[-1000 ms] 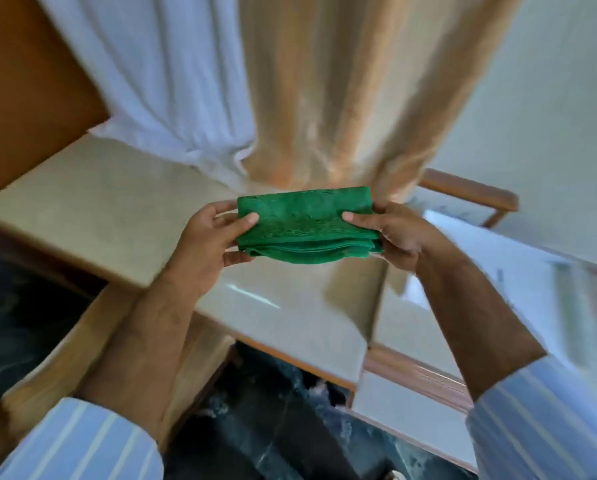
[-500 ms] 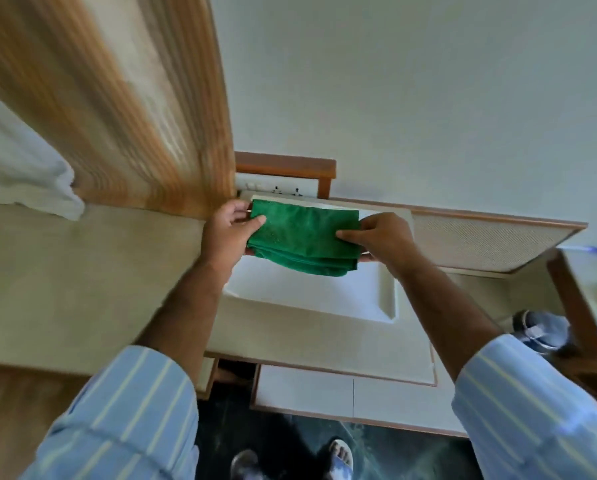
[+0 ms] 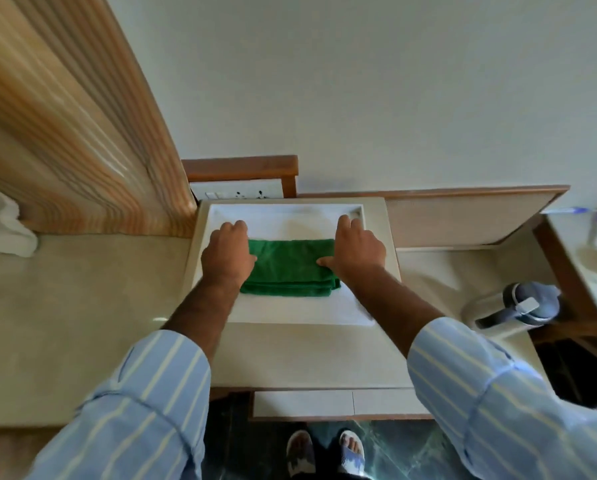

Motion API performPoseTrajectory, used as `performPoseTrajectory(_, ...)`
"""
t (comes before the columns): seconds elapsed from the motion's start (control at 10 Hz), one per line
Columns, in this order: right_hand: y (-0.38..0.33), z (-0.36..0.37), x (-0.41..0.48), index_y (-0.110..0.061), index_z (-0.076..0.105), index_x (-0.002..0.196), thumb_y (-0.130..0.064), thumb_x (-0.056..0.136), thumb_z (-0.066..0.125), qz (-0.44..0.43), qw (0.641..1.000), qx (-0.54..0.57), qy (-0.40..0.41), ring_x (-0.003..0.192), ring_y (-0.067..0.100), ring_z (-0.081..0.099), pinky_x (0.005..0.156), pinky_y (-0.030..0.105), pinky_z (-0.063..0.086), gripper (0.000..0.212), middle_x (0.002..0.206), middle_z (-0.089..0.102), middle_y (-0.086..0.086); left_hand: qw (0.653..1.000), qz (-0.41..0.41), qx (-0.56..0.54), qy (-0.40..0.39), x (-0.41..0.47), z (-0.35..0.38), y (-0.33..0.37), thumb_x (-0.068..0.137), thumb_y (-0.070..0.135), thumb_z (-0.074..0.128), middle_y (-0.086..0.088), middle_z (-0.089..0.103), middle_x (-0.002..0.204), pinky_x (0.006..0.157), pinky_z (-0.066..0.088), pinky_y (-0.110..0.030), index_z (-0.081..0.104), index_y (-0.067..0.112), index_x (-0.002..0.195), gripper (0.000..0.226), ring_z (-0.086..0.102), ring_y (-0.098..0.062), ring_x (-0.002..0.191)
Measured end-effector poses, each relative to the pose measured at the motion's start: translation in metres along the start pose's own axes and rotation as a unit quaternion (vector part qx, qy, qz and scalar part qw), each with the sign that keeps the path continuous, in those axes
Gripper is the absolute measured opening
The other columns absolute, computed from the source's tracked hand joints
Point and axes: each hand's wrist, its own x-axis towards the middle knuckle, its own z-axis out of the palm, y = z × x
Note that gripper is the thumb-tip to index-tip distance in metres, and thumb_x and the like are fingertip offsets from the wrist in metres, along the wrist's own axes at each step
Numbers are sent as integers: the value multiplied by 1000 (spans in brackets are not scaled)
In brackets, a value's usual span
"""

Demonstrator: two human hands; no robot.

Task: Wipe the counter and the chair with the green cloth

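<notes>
Two hands are down on the green cloth point(image 3: 290, 268) now, at centre frame. A second ago I had it held up in the air between both hands, folded, in front of the curtain; half a second ago it was tilting down toward the white inset panel point(image 3: 283, 216); now it lies flat on that panel, folded into a thick rectangle, with my view swung round to face the wall.

My left hand point(image 3: 228, 252) covers the cloth's left end, fingers curled over the far edge, palm pressing down. My right hand point(image 3: 357, 251) does the same at the right end, thumb lying on the green fabric. Whether either hand pinches the cloth or merely presses it flat, I cannot tell.

I read this as the setup ending and the wiping about to begin: the cloth is in contact with the counter point(image 3: 82, 306), so a stroke across it looks like the next move. I see no chair in this view.

A grey bottle point(image 3: 518, 306) stands at the right edge of the counter, well apart from the cloth. A switch plate point(image 3: 236, 194) sits behind the panel. No brand, label or readable writing shows anywhere.
</notes>
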Motion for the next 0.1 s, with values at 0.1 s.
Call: performPoseTrajectory(0.1,-2,-40,8,-10,34,152,-59,90,74,-69,996,-26,39,139,34,52,103,49,51,89,150,49,12,995,89,-27,-20,16,-38,15,85,40,75,-12,50,143,103,46,-45,45,12,142,70,47,-32,131)
